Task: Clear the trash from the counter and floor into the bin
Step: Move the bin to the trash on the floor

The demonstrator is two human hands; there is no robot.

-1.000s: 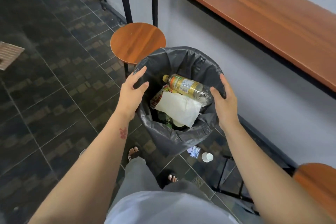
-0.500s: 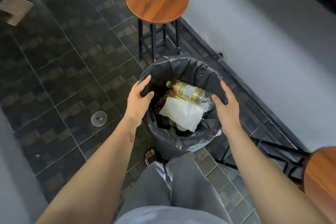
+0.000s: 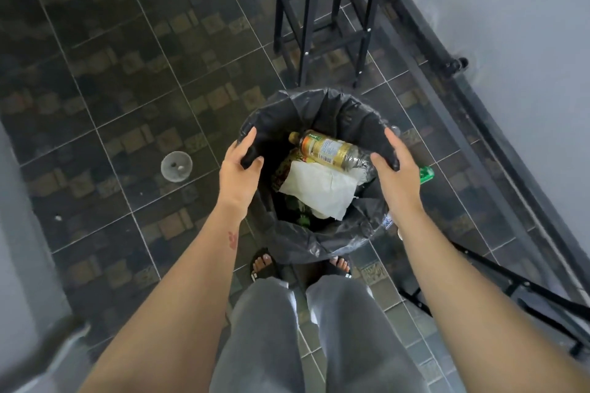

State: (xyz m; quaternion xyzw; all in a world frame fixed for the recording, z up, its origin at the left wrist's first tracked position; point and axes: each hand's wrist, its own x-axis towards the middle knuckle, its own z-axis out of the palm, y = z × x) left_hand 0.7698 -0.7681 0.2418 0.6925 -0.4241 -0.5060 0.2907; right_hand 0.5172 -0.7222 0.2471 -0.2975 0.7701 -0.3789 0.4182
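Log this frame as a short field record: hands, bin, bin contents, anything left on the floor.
left hand: gripping the bin's left rim
right hand: gripping the right rim
bin: lined with a black bag, just ahead of the person's feet
contents: plastic bottle lying on its side, white paper below it, a printed wrapper partly hidden
floor: clear round lid left of the bin; green item at its right side, unidentifiable

Head camera looks steeply down, close above bin (image 3: 306, 242).
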